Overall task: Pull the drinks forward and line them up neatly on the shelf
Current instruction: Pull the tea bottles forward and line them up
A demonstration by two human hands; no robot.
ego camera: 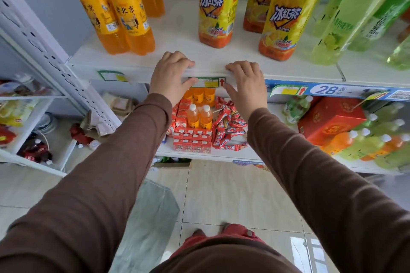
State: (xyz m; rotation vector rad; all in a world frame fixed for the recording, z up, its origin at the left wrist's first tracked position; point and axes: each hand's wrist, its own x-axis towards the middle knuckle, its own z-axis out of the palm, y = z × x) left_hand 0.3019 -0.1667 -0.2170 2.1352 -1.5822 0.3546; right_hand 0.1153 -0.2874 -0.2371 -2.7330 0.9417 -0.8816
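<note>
Two hands point(172, 75) point(247, 83) below iced-tea bottles point(216, 4)

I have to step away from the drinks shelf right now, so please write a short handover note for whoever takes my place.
Left hand and right hand: both rest on the front edge of the shelf, fingers curled over it, holding no bottle.
Orange soda bottles: two near the front at the left, one behind.
Iced tea bottles: three, staggered, none at the edge.
Green bottles: at the right.
Done: nothing clearly lined up.
Left: pull the iced tea forward, then even out each row.
</note>
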